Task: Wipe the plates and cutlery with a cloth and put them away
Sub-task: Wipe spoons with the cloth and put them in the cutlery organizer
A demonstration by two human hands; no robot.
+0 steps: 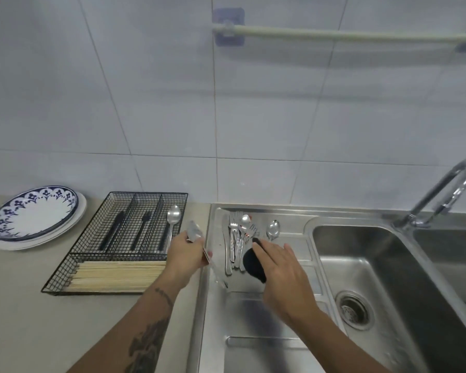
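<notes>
My left hand (184, 254) grips a blurred silver utensil (194, 230) over the seam between counter and sink; its bowl end points up and its handle slants down to the right. My right hand (283, 270) holds a bunched dark cloth (252, 265) over the drainboard, just right of the utensil's handle. A pile of silver forks, knives and spoons (236, 238) lies on the drainboard (253, 313) beyond my hands, with one spoon (273, 228) apart on its right. Two stacked plates (35, 214), the top one blue-patterned, sit at far left.
A black wire cutlery tray (92, 230) on the counter holds black-handled cutlery, a silver spoon (173, 215) and pale chopsticks (119, 274). The sink basin (374, 265) with its drain lies to the right, the tap (447, 192) behind it. A rail (347, 35) hangs on the tiled wall.
</notes>
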